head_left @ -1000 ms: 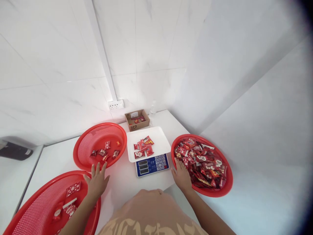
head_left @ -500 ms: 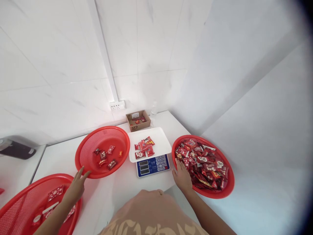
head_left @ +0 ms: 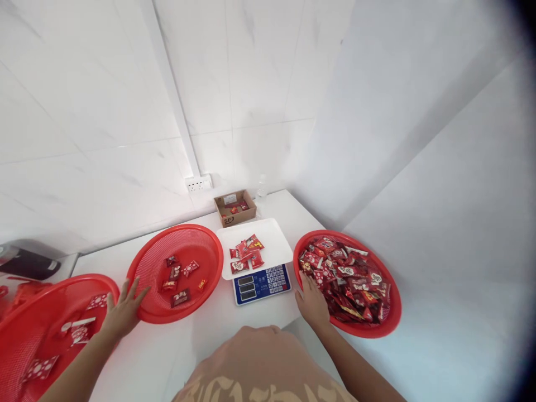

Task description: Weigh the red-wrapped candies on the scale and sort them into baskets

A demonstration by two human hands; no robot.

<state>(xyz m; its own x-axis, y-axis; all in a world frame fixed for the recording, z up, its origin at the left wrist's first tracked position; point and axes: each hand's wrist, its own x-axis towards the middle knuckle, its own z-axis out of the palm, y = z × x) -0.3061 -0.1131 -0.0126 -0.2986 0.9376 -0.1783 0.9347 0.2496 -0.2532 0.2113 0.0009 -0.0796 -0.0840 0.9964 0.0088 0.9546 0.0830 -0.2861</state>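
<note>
My left hand is open, its fingers spread, between two red plastic baskets. Its fingertips are at the near-left rim of the middle basket, which holds several small wrapped snacks. The wrist crosses the rim of the left basket, where several red packets lie. My right hand grips the near-left rim of the right basket, fingers over the edge and thumb outside. That basket is heaped with red snack packets. Between the baskets, several red packets lie on the white tray of a scale.
A small cardboard box with a few packets stands behind the scale, beside a clear plastic bottle. A dark cylindrical object lies at the far left. White walls enclose the table at the back and right.
The left basket has shifted left and away from me, and its packets have moved about. The middle basket has come slightly nearer, its snacks rearranged. My left hand's fingers have spread. My right hand stays put.
</note>
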